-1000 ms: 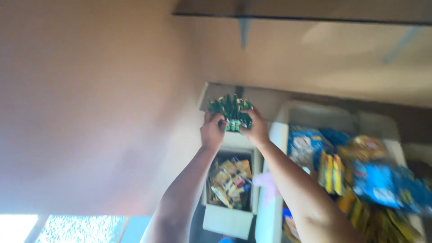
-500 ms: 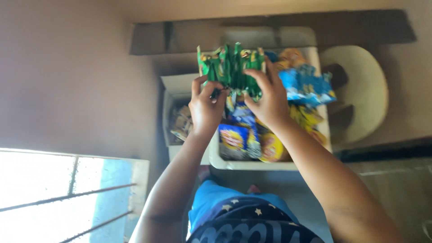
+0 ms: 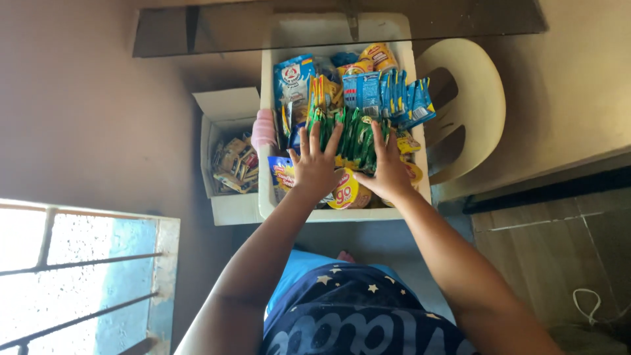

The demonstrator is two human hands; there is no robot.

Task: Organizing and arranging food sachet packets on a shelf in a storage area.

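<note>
**Hands flat on green sachets in snack bin**

Wall and floor take up most of the view; a barred window (image 3: 79, 276) sits at lower left, a dark shelf edge (image 3: 342, 26) runs across the top.

Cream plastic chair (image 3: 470, 105) stands just to the right of the bin, touching or nearly touching its side. It closes off that side.

Cream plastic bin (image 3: 342, 215) is centred below the shelf edge, packed with snack packets: blue sachets (image 3: 388, 95) at upper right, a white-and-blue pouch (image 3: 294, 79) at upper left, yellow-and-red round packets (image 3: 348, 192) along the near wall.

Open cardboard box (image 3: 227, 118) sits against the bin's left wall, flaps up, holding small brown-and-yellow packets (image 3: 233, 167). A pink object (image 3: 265, 128) hangs over the bin's left rim; its kind is not clear.

Green sachets (image 3: 351, 135) stand on edge in a row across the middle of the bin, between the blue sachets and the round packets.

Left hand (image 3: 314, 167) lies palm-down, fingers spread, on the left end of the row. Right hand (image 3: 388, 167) lies likewise on the right end. Neither grip is closed: fingers apart, pressing, nothing clamped. Judgement: the flat, bracketing hold keeps the loose upright row together and level among its neighbours, which crowd it on all sides.
</note>
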